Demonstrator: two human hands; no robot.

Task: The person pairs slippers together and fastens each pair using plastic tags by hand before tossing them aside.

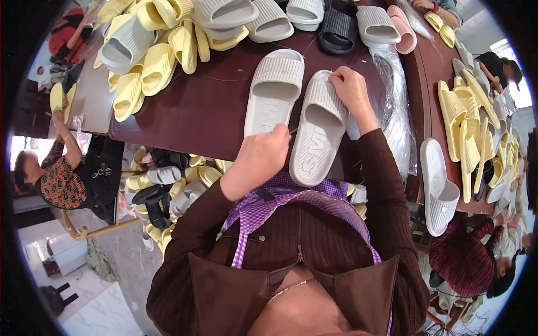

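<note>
The fisted left hand [260, 157] overlaps one slipper [276, 84] at six o'clock; the right hand [351, 94] pinches another slipper [318, 131] at one o'clock.

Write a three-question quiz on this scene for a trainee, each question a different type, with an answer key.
1. True or false: The right hand is at the heel end of the grey slide nearest it.

2. Multiple choice: What lies on the dark table just to the right of the right forearm?
A) a pair of scissors
B) clear plastic
C) a cardboard box

3. Fill in the blank: The person's apron has a white and ____ check.

Key:
1. False; it is at the toe end, by the strap.
2. B
3. purple
</note>
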